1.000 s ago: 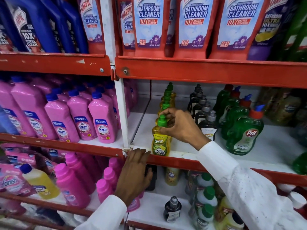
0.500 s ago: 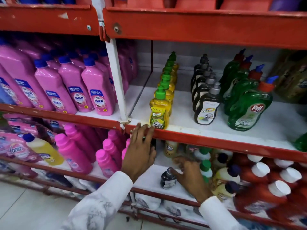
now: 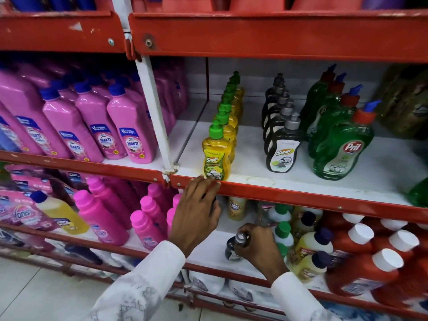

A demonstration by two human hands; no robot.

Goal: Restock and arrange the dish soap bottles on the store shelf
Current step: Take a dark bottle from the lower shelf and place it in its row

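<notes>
On the middle shelf a row of yellow dish soap bottles with green caps runs front to back. Beside it stands a row of black dish soap bottles with grey pumps, then green Pril bottles. My left hand rests flat with its fingers on the red front edge of that shelf, just below the front yellow bottle. On the shelf below, my right hand is closed around a lone black dish soap bottle with a grey pump.
Pink Shakti bottles fill the left bay behind a white upright. The lower shelf holds pink bottles, green-capped and dark-capped yellow bottles and red bottles with white caps. A tiled floor lies below.
My right hand left the front yellow bottle on the middle shelf, dropped to the lower shelf and closed on the lone black bottle. The view tilted down. My left hand stayed on the shelf edge.
</notes>
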